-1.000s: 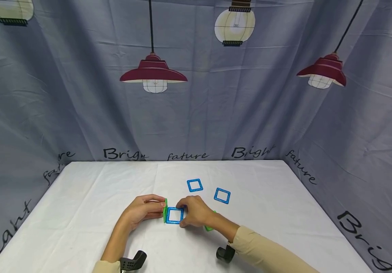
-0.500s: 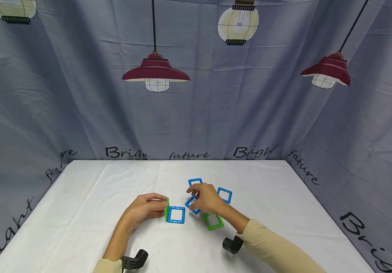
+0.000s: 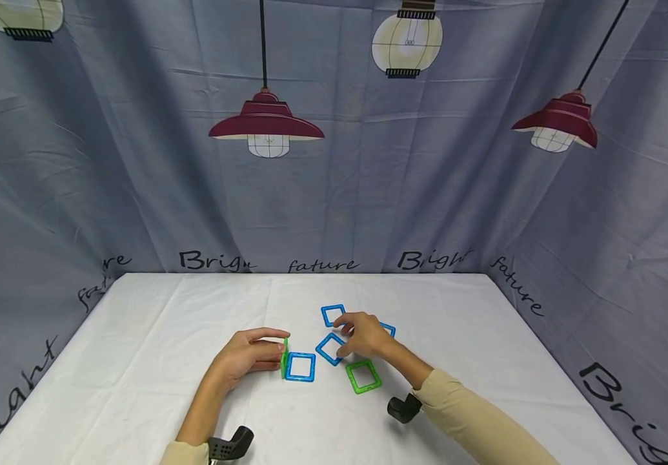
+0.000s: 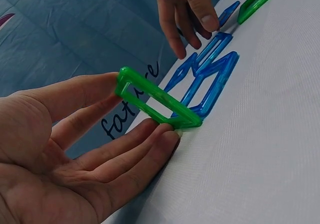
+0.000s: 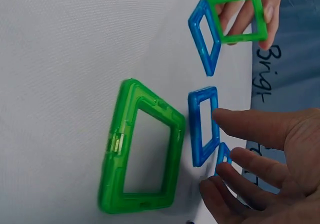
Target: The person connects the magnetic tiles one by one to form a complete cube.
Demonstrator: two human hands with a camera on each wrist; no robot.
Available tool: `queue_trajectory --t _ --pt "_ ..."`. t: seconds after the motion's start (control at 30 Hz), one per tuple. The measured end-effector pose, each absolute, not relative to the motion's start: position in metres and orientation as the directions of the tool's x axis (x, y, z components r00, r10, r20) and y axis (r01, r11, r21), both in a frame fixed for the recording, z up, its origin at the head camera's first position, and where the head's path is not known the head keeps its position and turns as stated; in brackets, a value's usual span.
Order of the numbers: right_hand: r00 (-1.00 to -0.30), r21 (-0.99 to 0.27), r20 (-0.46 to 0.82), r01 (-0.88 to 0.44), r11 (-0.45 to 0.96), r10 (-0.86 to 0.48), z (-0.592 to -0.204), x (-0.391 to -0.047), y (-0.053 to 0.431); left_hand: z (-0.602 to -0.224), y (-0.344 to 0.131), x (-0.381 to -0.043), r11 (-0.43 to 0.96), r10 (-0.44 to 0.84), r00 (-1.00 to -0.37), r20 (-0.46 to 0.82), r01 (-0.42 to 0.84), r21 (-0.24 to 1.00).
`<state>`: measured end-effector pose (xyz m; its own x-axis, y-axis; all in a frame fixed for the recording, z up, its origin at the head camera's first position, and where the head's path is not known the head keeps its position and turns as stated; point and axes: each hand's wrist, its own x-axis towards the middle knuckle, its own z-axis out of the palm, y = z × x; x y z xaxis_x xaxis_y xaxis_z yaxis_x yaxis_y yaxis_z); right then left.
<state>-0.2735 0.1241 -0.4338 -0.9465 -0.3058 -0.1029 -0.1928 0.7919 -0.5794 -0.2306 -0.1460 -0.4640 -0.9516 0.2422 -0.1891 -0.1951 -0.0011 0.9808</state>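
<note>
My left hand [image 3: 245, 354] pinches a green square magnetic tile [image 4: 161, 96] between thumb and fingers, holding it on edge. That tile stands along the left side of a blue magnetic tile [image 3: 300, 379] lying flat. My right hand [image 3: 368, 334] is over a second flat blue tile [image 3: 324, 341], its fingers relaxed and spread. In the right wrist view the thumb tip overlaps that second tile's edge [image 5: 196, 134], and nothing is between thumb and fingers.
Another green tile [image 3: 367, 389] lies flat below my right hand. Two more blue tiles, one farther back [image 3: 332, 307] and one [image 3: 390, 328] partly behind the right hand, are on the white cloth-covered table [image 3: 194, 310]. A printed curtain [image 3: 334, 206] hangs behind.
My right hand has left the blue tile beside the upright green one and moved right and back, over the second blue tile. The left hand keeps hold of the green tile.
</note>
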Motion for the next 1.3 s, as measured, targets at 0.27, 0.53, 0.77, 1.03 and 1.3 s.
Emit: queue_trajectory --t 0.27,0.53,0.77,1.03,1.3 --pt "-0.934 -0.577 -0.128 -0.203 0.791 -0.333 -0.439 -0.277 0.127 -0.464 -0.147 -0.23 -0.004 0.242 -0.953 -0.179 -0.186 0.983" --pt "-0.941 -0.582 -0.124 -0.187 0.791 -0.314 -0.441 -0.279 0.128 -0.464 -0.146 -0.23 -0.003 0.248 -0.952 -0.177 -0.184 0.983" --pt "-0.933 -0.563 -0.161 -0.181 0.807 -0.322 -0.442 -0.275 0.127 -0.465 -0.145 -0.231 -0.001 0.231 -0.955 -0.185 -0.191 0.982" --pt "-0.941 -0.53 -0.128 -0.201 0.824 -0.313 -0.444 -0.269 0.12 -0.467 -0.146 -0.23 0.001 0.238 -0.953 -0.187 -0.192 0.981" --pt "-0.946 -0.548 -0.118 -0.191 0.815 -0.301 -0.442 -0.27 0.114 -0.468 -0.146 -0.231 -0.003 0.246 -0.953 -0.178 -0.184 0.983"
